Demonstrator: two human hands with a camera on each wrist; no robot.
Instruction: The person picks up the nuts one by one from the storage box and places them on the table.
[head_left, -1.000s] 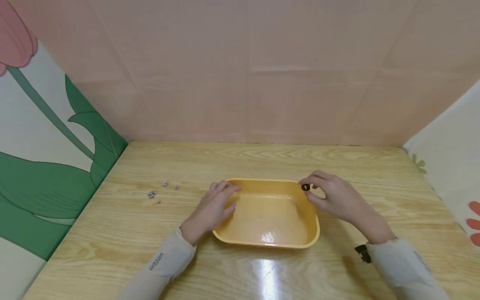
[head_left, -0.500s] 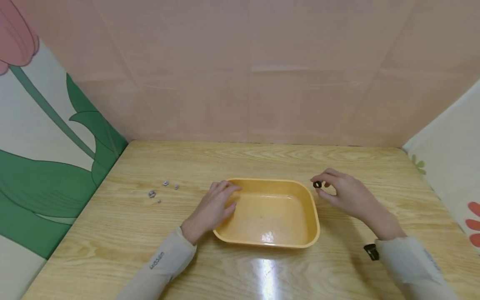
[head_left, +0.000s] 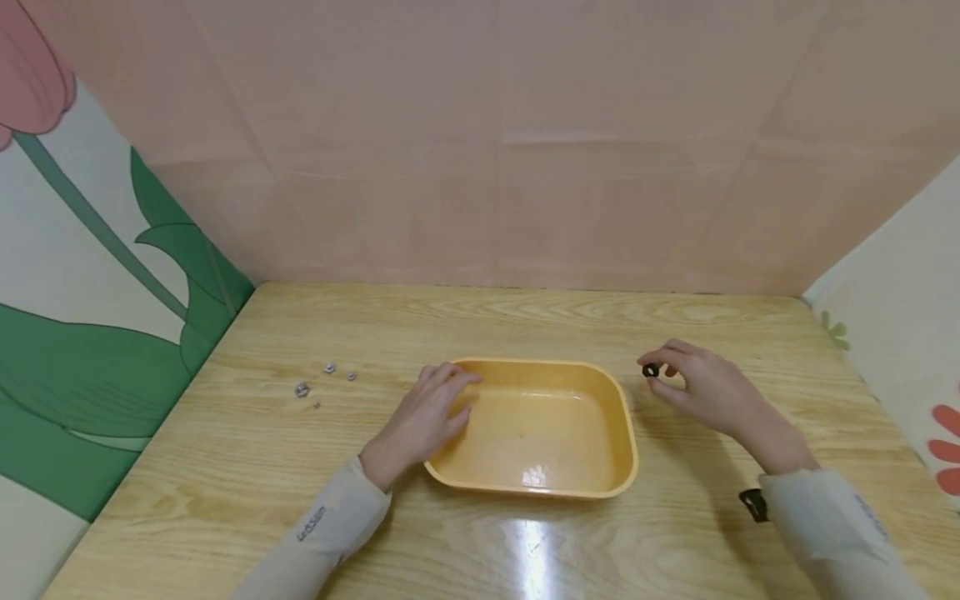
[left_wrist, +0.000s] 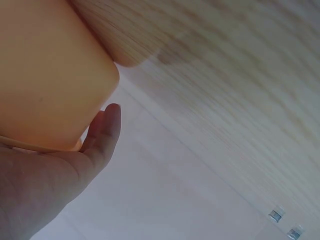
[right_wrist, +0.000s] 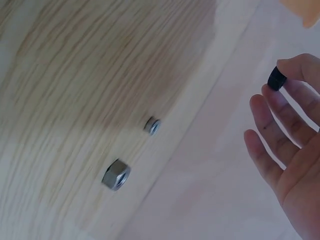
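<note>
A yellow plastic tray [head_left: 525, 492] stands on the wooden table. My left hand [head_left: 422, 419] grips its left rim, with fingers curled round the edge; the left wrist view shows the hand [left_wrist: 55, 175] against the tray wall [left_wrist: 50, 85]. To the right of the tray, above the tabletop, my right hand [head_left: 701, 387] pinches a black nut [head_left: 651, 370] between thumb and fingertips. In the right wrist view the same black nut [right_wrist: 276, 79] sits at the fingertips, the other fingers spread loosely.
Several small silver nuts [head_left: 302, 390] lie on the table [head_left: 247, 467] left of the tray. Two silver nuts, a larger hex nut [right_wrist: 116, 174] and a smaller one [right_wrist: 152, 125], show in the right wrist view. A pink backdrop [head_left: 495, 167] closes the far side.
My right hand has moved right with the black nut, from over the tray's right rim to beside the tray. The left hand has stayed on the tray.
</note>
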